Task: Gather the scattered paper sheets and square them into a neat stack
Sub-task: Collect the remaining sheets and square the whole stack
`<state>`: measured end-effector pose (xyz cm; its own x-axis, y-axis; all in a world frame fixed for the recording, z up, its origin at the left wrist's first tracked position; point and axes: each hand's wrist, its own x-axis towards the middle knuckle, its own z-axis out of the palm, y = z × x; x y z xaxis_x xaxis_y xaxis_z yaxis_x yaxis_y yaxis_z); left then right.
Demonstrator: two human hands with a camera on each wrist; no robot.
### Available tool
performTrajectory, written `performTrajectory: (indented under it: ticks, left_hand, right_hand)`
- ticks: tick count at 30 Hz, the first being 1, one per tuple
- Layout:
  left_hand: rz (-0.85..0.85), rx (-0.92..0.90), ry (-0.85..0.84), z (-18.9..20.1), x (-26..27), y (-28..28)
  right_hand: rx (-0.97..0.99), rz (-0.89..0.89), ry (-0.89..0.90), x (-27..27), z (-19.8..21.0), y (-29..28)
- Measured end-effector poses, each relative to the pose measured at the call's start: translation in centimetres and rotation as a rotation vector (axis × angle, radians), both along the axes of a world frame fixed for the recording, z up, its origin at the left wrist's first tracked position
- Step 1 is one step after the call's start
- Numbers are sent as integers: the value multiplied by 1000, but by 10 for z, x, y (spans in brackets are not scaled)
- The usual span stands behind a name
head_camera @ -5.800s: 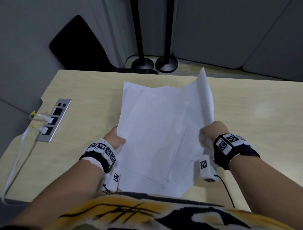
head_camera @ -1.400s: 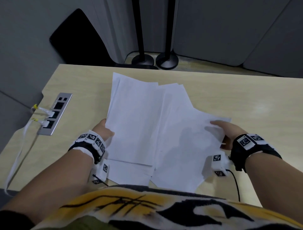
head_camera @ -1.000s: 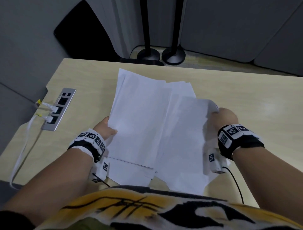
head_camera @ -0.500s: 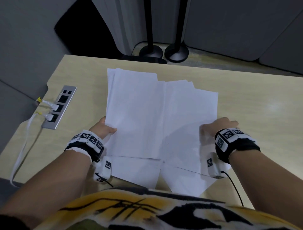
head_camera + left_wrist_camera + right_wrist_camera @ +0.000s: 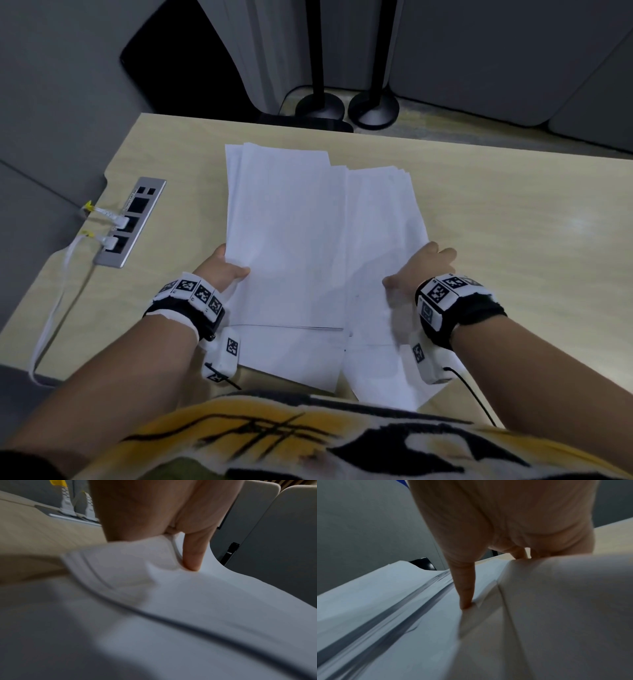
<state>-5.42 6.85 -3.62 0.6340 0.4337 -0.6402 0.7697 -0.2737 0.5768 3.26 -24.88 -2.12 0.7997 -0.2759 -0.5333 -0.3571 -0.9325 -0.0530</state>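
Note:
White paper sheets (image 5: pixel 308 240) lie in a loose overlapping pile on the light wooden table (image 5: pixel 513 222), with a left bundle on top of a right bundle. My left hand (image 5: pixel 226 270) grips the left edge of the pile. Its thumb (image 5: pixel 192 559) presses on top and the fingers are hidden under the bent sheets (image 5: pixel 171 601). My right hand (image 5: pixel 421 270) holds the right edge. Its thumb (image 5: pixel 465 599) lies on the sheets (image 5: pixel 402 608) and its fingers curl behind the edge. The near corners of several sheets stick out unevenly towards my body.
A metal socket strip (image 5: pixel 132 222) with white cables (image 5: pixel 61 291) plugged in sits at the table's left edge. Two black stand bases (image 5: pixel 318 106) (image 5: pixel 375 109) are on the floor beyond the far edge. Grey partition panels surround the table.
My right hand has pushed the right bundle leftward, further under the left bundle, so the spread is narrower. My left hand kept its hold on the left edge.

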Motion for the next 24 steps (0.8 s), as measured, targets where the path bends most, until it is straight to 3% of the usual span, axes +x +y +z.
performTrajectory:
  ticks: [7,13,18,24]
  left_hand:
    - [5,16,2,1,0,-4]
    - [6,35,-28,5,-3,-11]
    - [-16,69,-44,9,-4,-17]
    - [-30,59,-34,10,-5,-17]
  right_hand:
    - [105,-42,33,4,-3,2]
    - [-17,9,-45,-11,-4,15]
    - [164,-71,-154,-18,-7,26]
    - [232,-46,-1,-22,-10,25]
